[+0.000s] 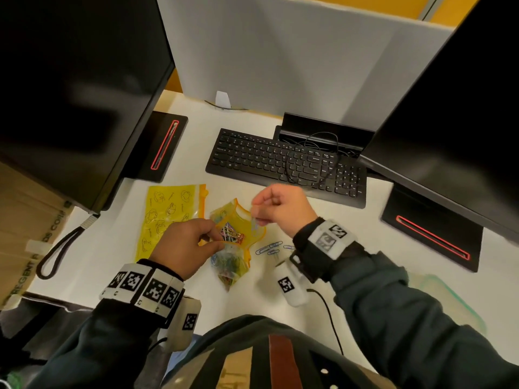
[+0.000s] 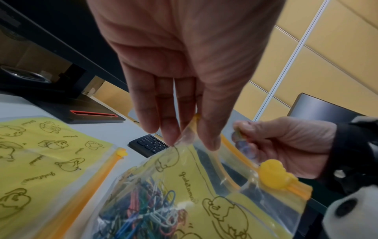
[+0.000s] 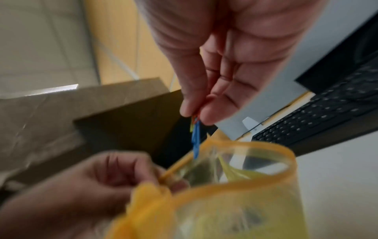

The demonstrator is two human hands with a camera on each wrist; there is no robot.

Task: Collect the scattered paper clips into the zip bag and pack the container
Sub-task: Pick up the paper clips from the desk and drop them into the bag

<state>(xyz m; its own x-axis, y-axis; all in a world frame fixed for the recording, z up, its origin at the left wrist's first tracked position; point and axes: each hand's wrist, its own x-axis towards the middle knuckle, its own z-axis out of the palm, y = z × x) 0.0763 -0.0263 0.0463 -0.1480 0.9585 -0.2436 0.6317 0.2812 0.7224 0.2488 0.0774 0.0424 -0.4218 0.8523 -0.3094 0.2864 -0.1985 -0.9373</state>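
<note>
We hold the zip bag (image 1: 234, 240) above the worktop (image 1: 252, 310) in front of us, its mouth open; our left hand (image 1: 184, 245) pinches one lip of the opening between thumb and fingers. Our right hand (image 1: 282, 210) hangs over the mouth, its grip pressed together on a few paper clips (image 3: 196, 137), a blue one hanging lowest, its tip at the rim

Progress, as we judge it: well along. The bag already carries a heap of coloured clips (image 2: 143, 215). Left to do: a handful of loose clips (image 1: 271, 248) lie on the worktop just right of the bag, near our right wrist; then zipping shut and packing the container (image 1: 449, 301), which seems to be the green-rimmed tub at our right elbow

View differences: only the right wrist view shows the pinched clips clearly and the round open mouth. Only the left wrist view shows the yellow slider (image 2: 275, 174) parked at the far end of the zip. Only the head view shows the loose clips, a second yellow bag (image 1: 171, 217) flat to the left, and the keyboard (image 1: 286, 164) beyond
</note>
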